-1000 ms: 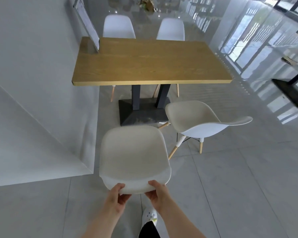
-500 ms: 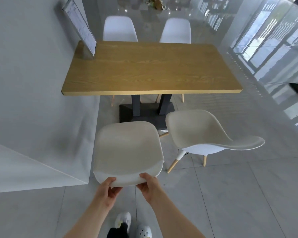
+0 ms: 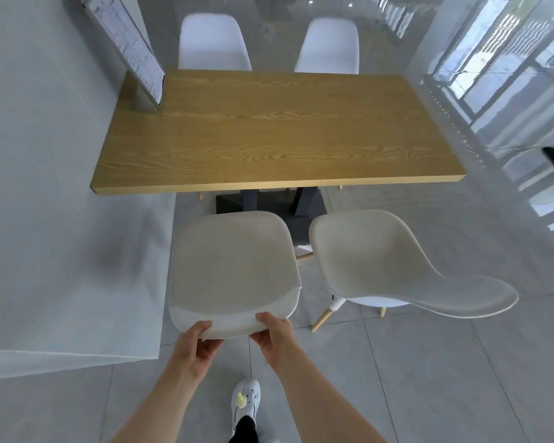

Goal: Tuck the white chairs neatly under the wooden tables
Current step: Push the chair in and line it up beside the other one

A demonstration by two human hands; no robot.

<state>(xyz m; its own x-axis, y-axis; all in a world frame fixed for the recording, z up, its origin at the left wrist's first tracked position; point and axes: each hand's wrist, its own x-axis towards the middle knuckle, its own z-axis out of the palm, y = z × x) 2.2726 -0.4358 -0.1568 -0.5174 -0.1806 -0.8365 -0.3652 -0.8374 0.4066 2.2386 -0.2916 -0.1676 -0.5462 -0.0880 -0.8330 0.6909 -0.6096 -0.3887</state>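
A white chair stands in front of the wooden table, its seat front close to the table's near edge. My left hand and my right hand both grip the top edge of its backrest. A second white chair stands to its right, turned at an angle with its backrest pointing right. Two more white chairs, one on the left and one on the right, sit at the table's far side.
A grey wall runs along the left and the table's left end meets it. A framed menu board leans there on the tabletop. The black table base lies under the table. Glass windows are at the right.
The chair in my hands has moved forward toward the table, and I have stepped closer with it. The angled chair on the right has stayed where it was.
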